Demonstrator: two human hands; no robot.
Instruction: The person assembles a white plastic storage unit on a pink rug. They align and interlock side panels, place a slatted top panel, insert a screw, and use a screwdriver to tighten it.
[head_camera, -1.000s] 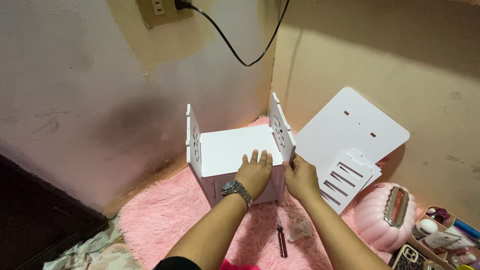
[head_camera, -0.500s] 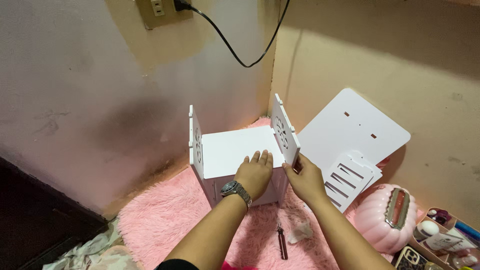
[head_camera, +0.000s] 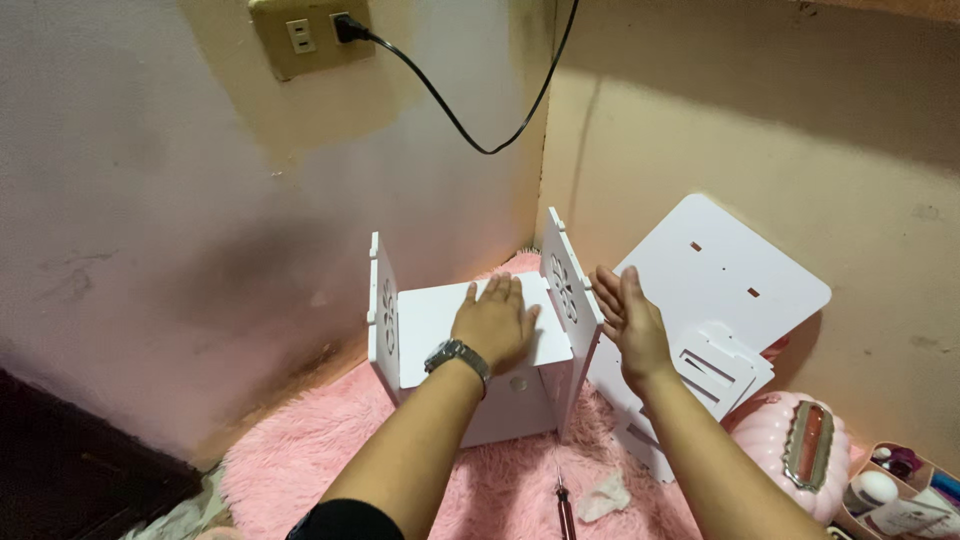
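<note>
- white shelf unit (head_camera: 480, 350) stands on pink fluffy rug (head_camera: 300, 470) in the room corner, part-built: two upright side panels w/ cut-out pattern, one horiz. shelf board between them, a front panel below.
- left hand (head_camera: 495, 322): flat, palm down on the shelf board (head_camera: 425, 320), fingers spread and pointing away toward the wall. released, not grasping anything; pressing or just resting, cannot tell. wristwatch (head_camera: 455, 355) on that wrist.
- right hand (head_camera: 630, 320): open, fingers straight, palm facing left toward the outer face of the right side panel (head_camera: 565, 290). just beside the panel; touching or a small gap, cannot tell from this angle. grasps nothing.
- key relation: right side panel sits between the two hands. panel lies to the left of the right hand, to the right of the left hand. its long axis is vertical, flat face runs front-to-back. right hand is nearer to it.
- left side panel (head_camera: 385, 310) is well apart from both hands.
- loose white boards (head_camera: 720, 270) lean against the wall at right, behind the right hand; slotted pieces (head_camera: 715, 365) lie in front of them.
- screwdriver (head_camera: 563, 500) and a small plastic bag (head_camera: 605, 495) on the rug, near the forearms.
- pink pumpkin-shaped case (head_camera: 790, 450) at lower right; wall outlet (head_camera: 310, 35) w/ black cord (head_camera: 470, 120) above.
</note>
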